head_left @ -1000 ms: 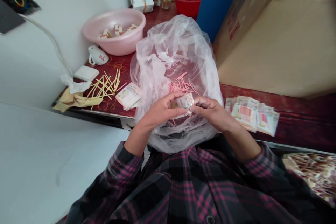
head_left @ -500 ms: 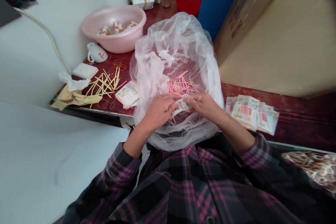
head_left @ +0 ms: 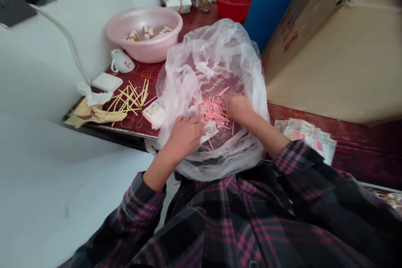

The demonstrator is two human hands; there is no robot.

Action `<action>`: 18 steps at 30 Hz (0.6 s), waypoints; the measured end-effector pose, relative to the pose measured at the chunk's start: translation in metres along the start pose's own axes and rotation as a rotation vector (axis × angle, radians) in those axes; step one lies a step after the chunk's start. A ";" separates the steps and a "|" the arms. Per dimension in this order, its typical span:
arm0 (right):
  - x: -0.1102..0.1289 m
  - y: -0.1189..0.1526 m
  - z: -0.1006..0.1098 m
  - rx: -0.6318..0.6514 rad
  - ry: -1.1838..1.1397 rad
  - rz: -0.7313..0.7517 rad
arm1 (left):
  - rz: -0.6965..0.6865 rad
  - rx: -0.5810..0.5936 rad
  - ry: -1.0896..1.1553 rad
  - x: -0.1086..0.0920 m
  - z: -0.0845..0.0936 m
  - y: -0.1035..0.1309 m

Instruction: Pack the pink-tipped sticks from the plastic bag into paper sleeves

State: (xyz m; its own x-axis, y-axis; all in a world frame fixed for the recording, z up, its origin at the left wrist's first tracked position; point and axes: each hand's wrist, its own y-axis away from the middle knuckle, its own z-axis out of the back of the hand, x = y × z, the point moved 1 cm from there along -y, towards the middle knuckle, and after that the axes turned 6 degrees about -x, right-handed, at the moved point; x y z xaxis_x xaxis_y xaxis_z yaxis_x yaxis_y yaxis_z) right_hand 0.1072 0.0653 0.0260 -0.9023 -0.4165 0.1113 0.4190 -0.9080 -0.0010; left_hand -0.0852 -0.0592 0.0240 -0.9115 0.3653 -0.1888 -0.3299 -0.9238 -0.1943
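A clear plastic bag is spread open with a heap of thin pink sticks in it. My left hand is closed at the near left of the heap, gripping a small printed packet by its left side. Over the right edge of the sticks, my right hand has its fingers curled down and slightly blurred; what lies between them is hidden. To the left of the bag, a stack of similar printed packets lies on the dark red table, partly covered by the plastic.
Yellow sticks, rubber bands and a white mug lie at left. Behind are a pink basin holding small bundles and a red basin. A cardboard box stands right, with filled packets before it.
My right hand has left the small packet and moved up and right to the pink sticks. My left hand keeps the packet. The whole view has shifted slightly.
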 end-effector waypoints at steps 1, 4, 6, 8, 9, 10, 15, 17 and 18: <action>0.001 0.000 0.000 0.008 -0.014 0.003 | -0.011 0.008 0.021 0.001 -0.002 0.000; 0.007 0.005 0.002 0.021 -0.030 0.024 | -0.025 0.021 0.084 0.006 -0.006 0.000; 0.012 0.014 0.004 0.027 -0.032 0.060 | -0.025 0.004 0.117 0.007 -0.007 0.002; 0.019 0.023 0.006 -0.001 -0.053 0.113 | -0.036 -0.015 0.142 0.007 -0.008 0.002; 0.022 0.027 0.007 -0.027 -0.061 0.138 | -0.047 -0.020 0.154 0.007 -0.008 0.003; 0.025 0.030 0.007 -0.051 -0.060 0.154 | -0.058 -0.024 0.166 0.007 -0.008 0.003; 0.029 0.028 0.003 -0.034 0.010 0.151 | -0.054 -0.016 0.211 0.008 -0.011 0.002; 0.026 0.023 0.003 -0.005 0.010 0.123 | -0.050 0.004 0.212 0.010 -0.012 0.001; 0.025 0.020 0.003 0.011 0.014 0.102 | -0.051 0.012 0.211 0.010 -0.013 0.001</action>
State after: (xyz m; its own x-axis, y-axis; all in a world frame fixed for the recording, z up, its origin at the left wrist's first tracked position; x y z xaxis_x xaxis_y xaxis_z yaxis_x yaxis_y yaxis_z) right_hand 0.0938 0.0369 0.0316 -0.8563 -0.5072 0.0971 0.5096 -0.8604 -0.0009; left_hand -0.0921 -0.0553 0.0096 -0.8225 0.4261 -0.3766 -0.3783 -0.9045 -0.1972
